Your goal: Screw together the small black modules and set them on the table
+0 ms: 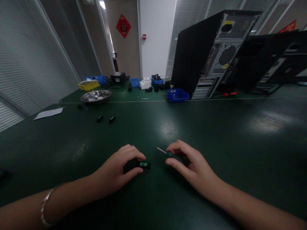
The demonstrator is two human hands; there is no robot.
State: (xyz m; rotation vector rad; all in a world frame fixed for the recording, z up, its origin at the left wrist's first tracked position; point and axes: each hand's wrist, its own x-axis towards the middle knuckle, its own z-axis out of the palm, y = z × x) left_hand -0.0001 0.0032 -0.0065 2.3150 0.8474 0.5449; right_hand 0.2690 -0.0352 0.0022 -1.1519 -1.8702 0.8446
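Between the thumb and fingers of my left hand (121, 164) is a small black device with lit green-white digits (144, 164), at the table's near middle. My right hand (190, 163) is closed around the dark handle of a small screwdriver (169, 154). Its thin metal shaft points left and slightly away from me, towards the device but apart from it. Part of the handle is hidden in my palm. Farther off to the left, two similar small black devices, one on the left (100, 118) and one on the right (112, 119), lie on the green tabletop (144, 127).
A metal bowl (96, 96) and white paper (48, 113) lie at the far left. Along the back are a yellow tray (88, 85), a blue bin (177, 95), a white plastic part (145, 83) and a black computer case (199, 54). A red-handled tool (230, 94) lies farther right.
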